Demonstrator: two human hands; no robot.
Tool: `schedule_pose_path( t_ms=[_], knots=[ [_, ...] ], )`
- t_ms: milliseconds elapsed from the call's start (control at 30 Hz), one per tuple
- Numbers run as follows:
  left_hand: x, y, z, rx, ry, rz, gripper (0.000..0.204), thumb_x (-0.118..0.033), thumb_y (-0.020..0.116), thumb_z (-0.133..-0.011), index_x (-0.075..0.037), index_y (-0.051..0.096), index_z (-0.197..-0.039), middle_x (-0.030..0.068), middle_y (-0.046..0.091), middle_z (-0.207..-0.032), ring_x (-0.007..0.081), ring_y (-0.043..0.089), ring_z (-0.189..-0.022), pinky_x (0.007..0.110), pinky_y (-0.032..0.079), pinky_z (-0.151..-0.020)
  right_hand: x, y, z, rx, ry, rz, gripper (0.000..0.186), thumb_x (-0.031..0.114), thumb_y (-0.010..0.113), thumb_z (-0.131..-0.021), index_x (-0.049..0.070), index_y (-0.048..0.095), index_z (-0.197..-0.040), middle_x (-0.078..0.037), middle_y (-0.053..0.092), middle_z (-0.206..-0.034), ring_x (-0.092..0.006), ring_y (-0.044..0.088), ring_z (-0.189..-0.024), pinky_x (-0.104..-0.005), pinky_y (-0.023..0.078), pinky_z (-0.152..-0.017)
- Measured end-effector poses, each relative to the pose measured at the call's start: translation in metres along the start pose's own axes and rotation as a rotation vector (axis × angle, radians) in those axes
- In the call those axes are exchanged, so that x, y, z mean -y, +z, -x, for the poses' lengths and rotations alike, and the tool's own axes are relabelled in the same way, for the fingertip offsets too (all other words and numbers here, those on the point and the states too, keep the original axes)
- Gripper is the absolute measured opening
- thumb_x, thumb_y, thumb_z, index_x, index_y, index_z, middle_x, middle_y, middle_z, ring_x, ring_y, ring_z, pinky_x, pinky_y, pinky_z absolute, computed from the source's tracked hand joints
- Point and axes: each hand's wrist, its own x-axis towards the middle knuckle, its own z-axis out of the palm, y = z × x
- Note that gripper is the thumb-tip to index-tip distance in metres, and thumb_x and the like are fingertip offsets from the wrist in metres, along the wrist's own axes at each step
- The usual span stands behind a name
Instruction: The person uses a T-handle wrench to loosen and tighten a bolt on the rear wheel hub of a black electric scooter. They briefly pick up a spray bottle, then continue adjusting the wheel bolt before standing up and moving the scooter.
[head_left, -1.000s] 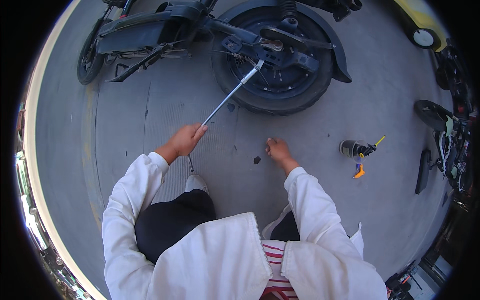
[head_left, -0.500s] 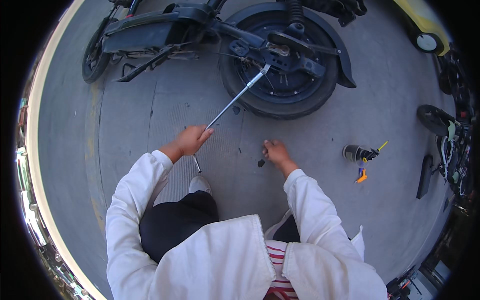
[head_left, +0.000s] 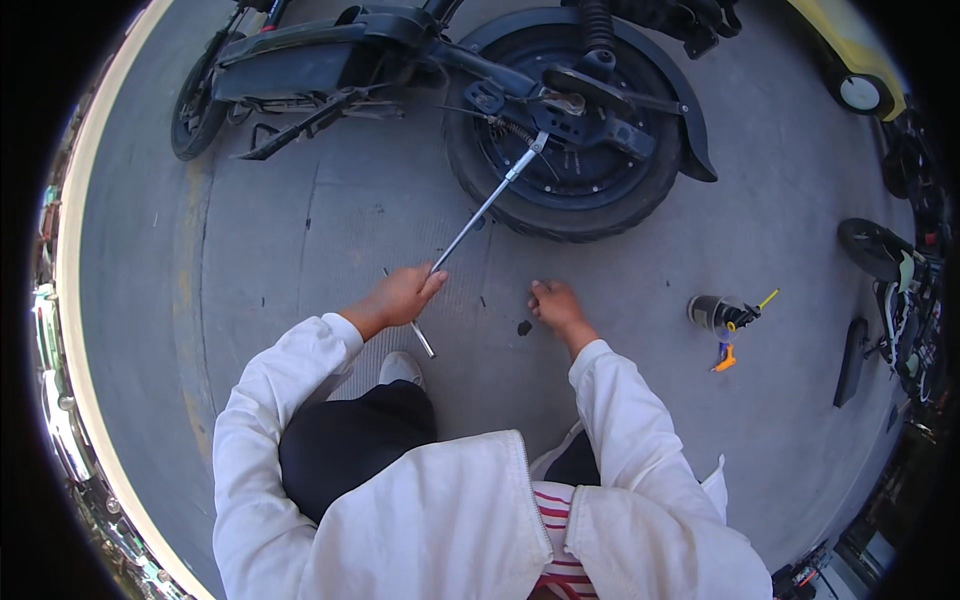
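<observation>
My left hand [head_left: 405, 295] grips a long chrome wrench [head_left: 478, 210], whose crossbar shows on both sides of my fingers. The wrench's far end reaches the hub assembly [head_left: 565, 125] on the rear wheel [head_left: 620, 200] of a black electric two-wheeler lying on its side. My right hand [head_left: 550, 305] hangs above the concrete floor, fingers curled; whether anything is inside is hidden. Near it is a small dark flake [head_left: 523, 329].
A can of tools [head_left: 710, 312] stands at the right beside an orange-handled tool [head_left: 725, 359]. Other two-wheelers [head_left: 875, 250], a black bar [head_left: 851, 365] and a yellow vehicle [head_left: 845, 45] line the right side. A pale edge [head_left: 72, 280] curves along the left.
My left hand has shifted right and slightly downward with the wrench, and the crossbar sits at a different angle. The view has shifted slightly. My right hand remains curled.
</observation>
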Motion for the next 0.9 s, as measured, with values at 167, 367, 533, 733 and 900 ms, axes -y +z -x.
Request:
schedule_pose_path(
  t_ms=[167, 367, 533, 733, 900],
  knots=[
    [0.03, -0.014, -0.01, -0.111, 0.035, -0.172, 0.048, -0.044, 0.037, -0.107, -0.002, 0.053, -0.09, 0.0183, 0.058, -0.071, 0.0374, 0.057, -0.065, 0.046, 0.046, -0.067, -0.017, 0.005, -0.003, 0.034, -0.015, -0.07, 0.03, 0.027, 0.053, -0.101, -0.002, 0.06, -0.099, -0.007, 0.064, -0.075, -0.0148, 0.058, -0.063, -0.0321, 0.048, -0.063],
    [-0.036, 0.039, 0.01, 0.119, 0.01, 0.374, 0.042, -0.039, 0.039, -0.107, -0.004, 0.048, -0.086, 0.0074, 0.051, -0.065, 0.0202, 0.05, -0.059, 0.038, 0.045, -0.06, -0.041, -0.008, -0.02, -0.011, -0.015, 0.023, 0.029, 0.028, 0.051, -0.102, 0.001, 0.062, -0.101, -0.004, 0.062, -0.078, -0.0123, 0.054, -0.064, -0.0284, 0.046, -0.058],
    [-0.006, 0.029, 0.004, -0.023, 0.057, 0.072, 0.044, -0.041, 0.041, -0.106, -0.002, 0.05, -0.088, 0.0139, 0.057, -0.068, 0.0297, 0.056, -0.059, 0.042, 0.046, -0.061, -0.011, 0.011, -0.017, 0.032, -0.05, 0.047, 0.03, 0.027, 0.051, -0.102, 0.0, 0.062, -0.101, -0.005, 0.063, -0.078, -0.0128, 0.056, -0.065, -0.0292, 0.047, -0.059],
    [0.036, -0.016, -0.019, -0.095, 0.021, -0.218, 0.043, -0.041, 0.044, -0.105, -0.001, 0.054, -0.093, 0.0202, 0.063, -0.076, 0.0429, 0.059, -0.069, 0.047, 0.047, -0.066, -0.017, 0.011, -0.008, 0.013, -0.062, -0.041, 0.033, 0.029, 0.053, -0.099, -0.002, 0.063, -0.092, -0.009, 0.066, -0.075, -0.0189, 0.062, -0.066, -0.0356, 0.049, -0.065],
    [-0.017, 0.015, 0.006, 0.031, -0.011, 0.034, 0.043, -0.04, 0.042, -0.105, 0.0, 0.056, -0.097, 0.0227, 0.065, -0.079, 0.0412, 0.063, -0.074, 0.047, 0.048, -0.069, -0.039, -0.001, -0.015, -0.023, -0.04, 0.002, 0.031, 0.028, 0.052, -0.101, -0.001, 0.063, -0.097, -0.007, 0.064, -0.077, -0.0153, 0.058, -0.066, -0.0316, 0.048, -0.063]
  ],
)
